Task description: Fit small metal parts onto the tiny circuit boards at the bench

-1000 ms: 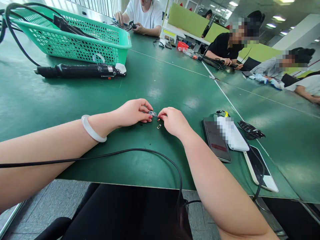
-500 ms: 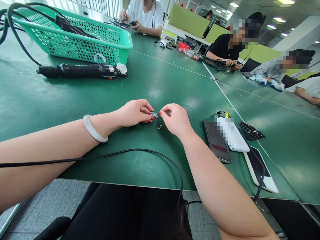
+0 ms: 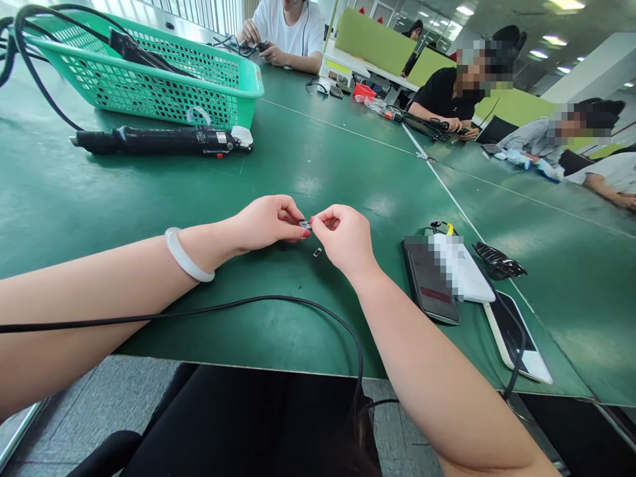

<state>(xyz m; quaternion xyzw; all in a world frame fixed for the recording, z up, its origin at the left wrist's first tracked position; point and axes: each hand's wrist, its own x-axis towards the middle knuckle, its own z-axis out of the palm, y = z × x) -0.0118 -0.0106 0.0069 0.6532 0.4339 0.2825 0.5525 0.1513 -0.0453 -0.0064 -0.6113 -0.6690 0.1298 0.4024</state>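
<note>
My left hand (image 3: 265, 222) and my right hand (image 3: 345, 236) meet at the middle of the green table (image 3: 149, 192), just above its surface. Both pinch one tiny dark electronic part (image 3: 305, 225) between their fingertips. A small metal piece (image 3: 317, 252) lies on the table just under my right hand. A white bangle (image 3: 186, 258) circles my left wrist.
A black electric screwdriver (image 3: 159, 140) lies at the back left in front of a green basket (image 3: 149, 79) holding cables. Two phones (image 3: 431, 278) (image 3: 517, 334), a white pack and a black hair clip (image 3: 498, 259) sit at the right. A black cable (image 3: 278, 305) crosses the near edge. Other people work at the far side.
My right hand has risen off the table and closed in on the small part held by my left hand; both hands now pinch it slightly higher.
</note>
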